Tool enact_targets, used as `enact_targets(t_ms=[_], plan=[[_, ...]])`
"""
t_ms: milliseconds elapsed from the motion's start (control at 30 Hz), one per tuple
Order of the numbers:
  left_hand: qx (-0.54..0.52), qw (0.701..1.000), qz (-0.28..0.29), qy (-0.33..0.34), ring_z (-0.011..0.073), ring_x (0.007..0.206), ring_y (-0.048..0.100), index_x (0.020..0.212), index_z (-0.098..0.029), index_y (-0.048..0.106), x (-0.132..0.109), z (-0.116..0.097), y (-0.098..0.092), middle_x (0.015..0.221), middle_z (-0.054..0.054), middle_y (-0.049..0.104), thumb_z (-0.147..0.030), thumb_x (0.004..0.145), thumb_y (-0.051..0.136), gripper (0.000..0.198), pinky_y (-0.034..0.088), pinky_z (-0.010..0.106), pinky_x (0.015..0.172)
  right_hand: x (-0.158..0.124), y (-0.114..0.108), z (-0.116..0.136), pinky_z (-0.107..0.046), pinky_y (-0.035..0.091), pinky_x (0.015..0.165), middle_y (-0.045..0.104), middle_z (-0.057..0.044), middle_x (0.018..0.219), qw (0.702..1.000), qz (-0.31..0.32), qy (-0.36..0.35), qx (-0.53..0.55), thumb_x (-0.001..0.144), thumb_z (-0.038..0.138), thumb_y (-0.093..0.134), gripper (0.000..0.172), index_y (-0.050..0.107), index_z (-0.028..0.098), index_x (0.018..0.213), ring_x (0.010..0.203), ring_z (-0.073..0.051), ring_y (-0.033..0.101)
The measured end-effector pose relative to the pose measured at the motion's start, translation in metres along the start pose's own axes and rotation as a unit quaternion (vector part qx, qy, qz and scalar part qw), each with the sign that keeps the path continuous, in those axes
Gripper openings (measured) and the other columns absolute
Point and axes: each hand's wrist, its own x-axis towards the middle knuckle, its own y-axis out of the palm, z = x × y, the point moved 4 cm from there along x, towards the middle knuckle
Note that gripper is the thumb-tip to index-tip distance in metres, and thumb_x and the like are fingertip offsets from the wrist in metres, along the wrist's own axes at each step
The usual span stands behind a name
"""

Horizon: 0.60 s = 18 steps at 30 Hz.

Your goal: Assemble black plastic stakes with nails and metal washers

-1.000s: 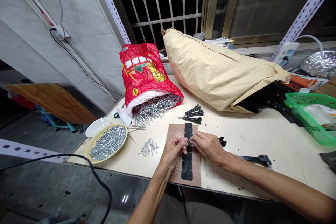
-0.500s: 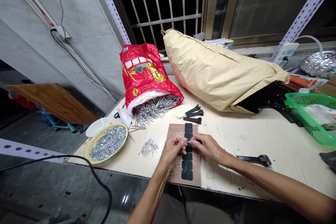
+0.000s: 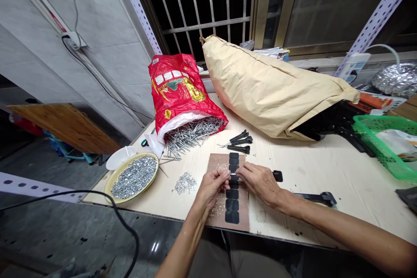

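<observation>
My left hand [image 3: 213,186] is closed in a pinch over a brown board [image 3: 243,217]; what is between its fingertips is too small to make out. Facing it, my right hand [image 3: 260,182] grips a black plastic piece [image 3: 278,176], whose wide end sticks out past the knuckles. A thin shiny metal pin [image 3: 233,174] shows between the fingertips of both hands. Beneath them a row of black rounded pads [image 3: 232,205] runs down the board. Several black pieces with metal pins [image 3: 241,140] lie just beyond it. Small metal washers [image 3: 185,183] are scattered left of the board.
A yellow bowl [image 3: 155,177] full of washers stands at the left edge. Behind it, a red bag [image 3: 182,91] spills metal nails [image 3: 190,134]. A large tan sack [image 3: 260,87] of black parts lies at the back, beside a green basket [image 3: 371,160]. Another black piece [image 3: 321,198] lies at right.
My right hand has turned over somewhat and shifted slightly right, and the black piece's wide end now shows behind it. My left hand stays nearly in place.
</observation>
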Motion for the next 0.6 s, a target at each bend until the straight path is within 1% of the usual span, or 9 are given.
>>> enact_targets(t_ms=[100,167,267,333,433,500,567,600], plan=[[0.013,1.000,0.008,0.004,0.0046,0.046,0.050,0.067,-0.009,0.063,-0.0011,-0.0024,-0.0009,0.059,0.000,0.058,-0.036,0.059,0.079,0.033,0.043,0.016,0.047,0.0002,0.0032,-0.0009,-0.021,0.037,0.058,0.057,-0.002,0.088,0.997,0.019,0.020,0.069,0.094,0.026,0.040,0.015,0.053,0.020,0.095,0.071,-0.012,0.054],[0.006,1.000,0.025,-0.013,0.0040,0.046,0.049,0.066,-0.009,0.062,-0.0012,-0.0016,-0.0015,0.059,-0.001,0.058,-0.037,0.058,0.080,0.034,0.043,0.016,0.048,-0.0001,0.0051,0.0001,-0.022,0.037,0.059,0.057,-0.003,0.089,0.999,0.010,0.000,0.044,0.093,0.025,0.042,0.013,0.053,0.020,0.095,0.073,-0.013,0.055],[0.016,0.999,0.032,-0.017,0.0042,0.046,0.049,0.066,-0.008,0.062,-0.0005,-0.0005,-0.0037,0.059,0.000,0.058,-0.038,0.058,0.079,0.035,0.042,0.017,0.048,-0.0012,0.0077,0.0012,-0.024,0.036,0.059,0.056,-0.003,0.081,0.999,-0.006,-0.032,-0.023,0.093,0.022,0.039,0.018,0.056,0.019,0.086,0.072,-0.014,0.054],[0.028,0.999,0.030,-0.010,0.0046,0.045,0.049,0.067,-0.008,0.063,0.0003,-0.0004,-0.0052,0.059,0.000,0.059,-0.039,0.059,0.079,0.036,0.042,0.017,0.047,-0.0019,0.0081,0.0005,-0.023,0.036,0.058,0.056,-0.002,0.079,1.000,0.000,-0.027,-0.003,0.094,0.024,0.038,0.019,0.055,0.019,0.088,0.069,-0.013,0.053],[0.018,0.998,0.045,-0.027,0.0043,0.045,0.050,0.068,-0.008,0.063,0.0014,0.0009,-0.0058,0.060,0.001,0.059,-0.038,0.059,0.079,0.036,0.042,0.016,0.047,-0.0022,0.0059,-0.0001,-0.021,0.038,0.058,0.057,-0.002,0.087,0.999,0.010,-0.021,0.047,0.094,0.025,0.041,0.014,0.053,0.018,0.096,0.071,-0.011,0.054],[0.008,0.997,0.059,-0.046,0.0040,0.045,0.050,0.068,-0.008,0.063,0.0019,0.0020,-0.0064,0.060,0.001,0.060,-0.036,0.058,0.081,0.035,0.042,0.015,0.046,-0.0023,0.0047,0.0016,-0.021,0.038,0.059,0.055,-0.003,0.086,0.999,0.006,-0.050,0.019,0.093,0.020,0.039,0.016,0.055,0.018,0.093,0.073,-0.012,0.053],[0.005,0.996,0.066,-0.062,0.0039,0.043,0.050,0.068,-0.008,0.063,0.0024,0.0033,-0.0075,0.059,0.001,0.060,-0.034,0.057,0.081,0.033,0.042,0.015,0.045,-0.0023,0.0054,0.0022,-0.023,0.036,0.057,0.053,-0.002,0.080,0.997,0.002,-0.076,-0.026,0.093,0.017,0.037,0.021,0.057,0.019,0.086,0.070,-0.013,0.051],[0.004,0.995,0.068,-0.070,0.0039,0.043,0.050,0.067,-0.007,0.063,0.0024,0.0040,-0.0078,0.058,0.001,0.059,-0.033,0.058,0.081,0.033,0.042,0.015,0.045,-0.0020,0.0060,0.0013,-0.023,0.035,0.055,0.053,-0.002,0.078,0.997,0.002,-0.076,-0.035,0.093,0.018,0.037,0.022,0.057,0.019,0.085,0.067,-0.013,0.050]])
